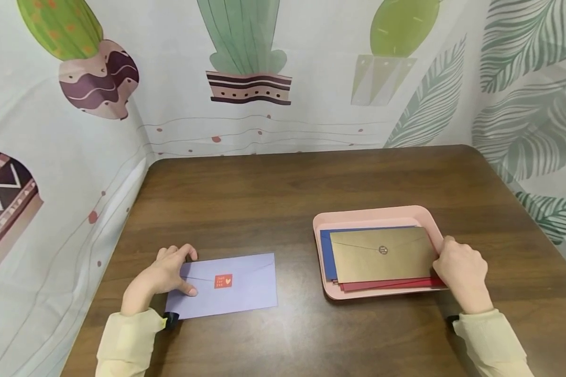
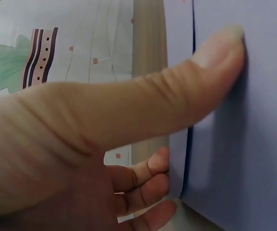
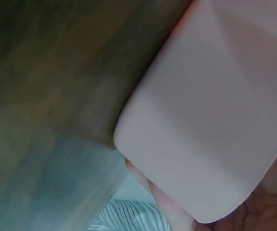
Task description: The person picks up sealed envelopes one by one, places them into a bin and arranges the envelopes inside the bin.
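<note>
A lavender envelope [image 1: 250, 288] with a red heart sticker [image 1: 224, 281] lies at the left of the table. My left hand [image 1: 167, 272] grips its left end. The thumb [image 2: 205, 77] is over the flap side in the left wrist view, with the other fingertips [image 2: 155, 187] at the envelope's edge. At the right, my right hand [image 1: 462, 267] grips the right side of a pink tray [image 1: 377, 215]; the right wrist view shows the tray's underside [image 3: 205, 130] close up. Inside the tray, a gold envelope [image 1: 377, 264] with a round seal overlaps blue [image 1: 327, 256] and red [image 1: 382, 285] envelopes.
Brown wooden tabletop [image 1: 245, 204] extends behind and between the envelope and the tray. A white cloth [image 1: 320, 120] printed with cacti and leaves hangs along the back and sides.
</note>
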Available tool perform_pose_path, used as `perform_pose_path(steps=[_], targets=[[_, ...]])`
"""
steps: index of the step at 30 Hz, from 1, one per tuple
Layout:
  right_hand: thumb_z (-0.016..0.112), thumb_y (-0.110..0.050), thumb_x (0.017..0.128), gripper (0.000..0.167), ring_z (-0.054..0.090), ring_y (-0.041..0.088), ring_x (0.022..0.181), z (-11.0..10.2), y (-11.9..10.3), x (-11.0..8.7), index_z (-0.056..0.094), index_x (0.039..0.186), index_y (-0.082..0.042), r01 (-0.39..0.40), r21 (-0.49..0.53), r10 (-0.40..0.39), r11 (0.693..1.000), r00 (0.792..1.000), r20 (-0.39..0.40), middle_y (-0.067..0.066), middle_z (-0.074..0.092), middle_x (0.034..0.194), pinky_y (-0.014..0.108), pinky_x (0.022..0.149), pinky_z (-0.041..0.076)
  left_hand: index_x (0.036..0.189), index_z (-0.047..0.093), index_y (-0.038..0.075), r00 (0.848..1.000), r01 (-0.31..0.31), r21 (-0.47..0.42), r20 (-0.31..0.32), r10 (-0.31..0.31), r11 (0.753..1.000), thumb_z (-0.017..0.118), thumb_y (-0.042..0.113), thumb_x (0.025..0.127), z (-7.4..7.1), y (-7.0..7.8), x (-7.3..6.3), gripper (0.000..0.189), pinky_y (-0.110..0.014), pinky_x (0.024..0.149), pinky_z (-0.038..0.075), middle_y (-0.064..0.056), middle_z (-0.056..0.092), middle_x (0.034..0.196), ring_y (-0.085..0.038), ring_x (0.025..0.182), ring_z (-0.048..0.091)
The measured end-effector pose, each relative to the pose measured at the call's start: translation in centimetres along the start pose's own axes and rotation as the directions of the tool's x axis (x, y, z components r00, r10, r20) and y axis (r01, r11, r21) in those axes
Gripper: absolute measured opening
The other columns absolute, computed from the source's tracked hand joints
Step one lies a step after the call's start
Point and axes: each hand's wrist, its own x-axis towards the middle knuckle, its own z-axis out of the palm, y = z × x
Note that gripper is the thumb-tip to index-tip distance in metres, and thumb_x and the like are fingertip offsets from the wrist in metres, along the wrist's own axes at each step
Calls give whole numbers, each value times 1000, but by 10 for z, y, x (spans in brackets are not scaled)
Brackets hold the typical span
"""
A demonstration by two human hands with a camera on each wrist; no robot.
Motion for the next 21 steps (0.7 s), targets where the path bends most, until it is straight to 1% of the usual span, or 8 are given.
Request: perform_pose_path(steps=[4, 8, 11, 12, 14, 17, 19, 21], targets=[[56, -6, 75, 23, 55, 53, 63, 0, -1, 1, 51, 90, 10, 6, 2, -6, 1000, 1000, -7, 39, 58, 78, 54, 45, 41, 102, 52, 10, 1000, -11, -19, 12, 12, 1000, 93, 33, 54, -2, -5, 0, 67, -46, 78, 43, -12, 54, 99, -34, 98, 43], [57, -7, 75, 25, 55, 53, 64, 0, -1, 2, 51, 92, 10, 4, 2, -4, 1000, 1000, 9, 39, 58, 80, 54, 45, 41, 93, 59, 7, 999, -22, -66, 42, 25, 998, 91, 31, 59, -6, -13, -1, 53, -34, 69, 42, -7, 58, 88, -24, 84, 49], [57, -7, 75, 25, 55, 53, 64, -1, -1, 1, 51, 91, 10, 0, 2, 0, 1000, 1000, 13, 38, 58, 79, 54, 46, 41, 85, 61, 8, 997, -37, -138, 55, 44, 990, 88, 28, 65, -11, -19, -3, 39, -27, 63, 40, -1, 58, 79, -16, 74, 49], [57, -7, 75, 25, 55, 53, 64, -1, -1, 2, 51, 92, 10, -2, 1, 2, 1000, 1000, 16, 38, 58, 79, 54, 46, 41, 84, 62, 8, 996, -53, -176, 56, 64, 983, 87, 27, 68, -14, -22, -4, 36, -26, 61, 40, -1, 59, 78, -14, 73, 49], [56, -7, 75, 24, 55, 53, 64, -2, -1, 2, 51, 92, 10, -6, 1, 6, 1000, 1000, 16, 38, 58, 79, 54, 46, 41, 84, 61, 5, 993, -78, -299, 63, 102, 951, 84, 23, 72, -17, -30, -5, 32, -24, 60, 42, 0, 60, 77, -11, 70, 50], [56, -7, 76, 25, 55, 53, 65, -2, -1, 2, 51, 93, 10, -11, 2, 11, 1000, 1000, 25, 38, 58, 80, 54, 47, 42, 87, 60, 1, 987, -112, -464, 54, 155, 879, 79, 17, 78, -20, -42, -7, 27, -22, 63, 46, 1, 65, 77, -6, 68, 56], [56, -7, 75, 25, 55, 54, 67, -2, -1, 1, 51, 93, 10, -13, 5, 13, 1000, 1000, 28, 39, 58, 82, 54, 47, 41, 91, 60, -4, 986, -112, -557, 44, 163, 823, 76, 14, 82, -20, -47, -9, 26, -23, 66, 49, 3, 68, 78, -7, 69, 60], [56, -7, 75, 25, 55, 54, 68, -2, 0, 1, 51, 93, 10, -16, 6, 15, 1000, 999, 33, 40, 58, 83, 54, 47, 41, 94, 62, -2, 987, -118, -613, 16, 161, 782, 72, 12, 85, -22, -50, -11, 20, -25, 68, 52, 5, 70, 79, -7, 71, 63]])
